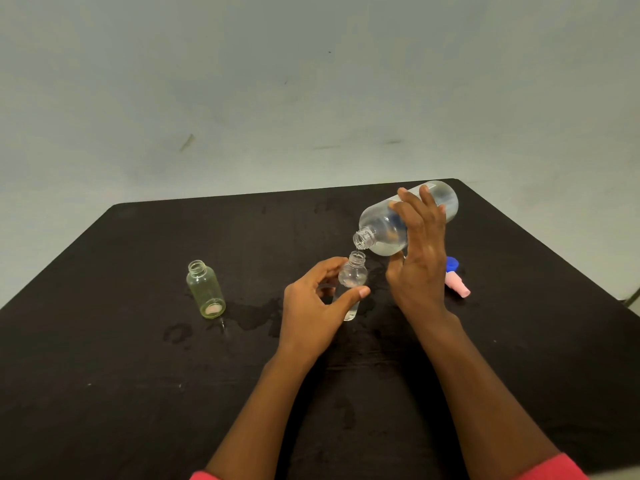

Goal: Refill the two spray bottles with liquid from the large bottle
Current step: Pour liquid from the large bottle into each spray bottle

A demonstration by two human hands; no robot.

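Observation:
My right hand [420, 244] grips the large clear bottle [384, 230], tilted with its open neck down and to the left. Its mouth hangs just above the open neck of a small clear spray bottle [353, 273], which stands upright on the black table [104, 358]. My left hand [317, 306] curls round that small bottle, thumb in front. A second small bottle [206, 289], yellowish and uncapped, stands alone to the left. Clear liquid lies in the lower side of the large bottle.
A blue cap [452, 264] and a pink spray head [459, 285] lie on the table right of my right hand. Wet patches [258, 315] darken the table between the two small bottles. A pale wall rises behind the table's far edge.

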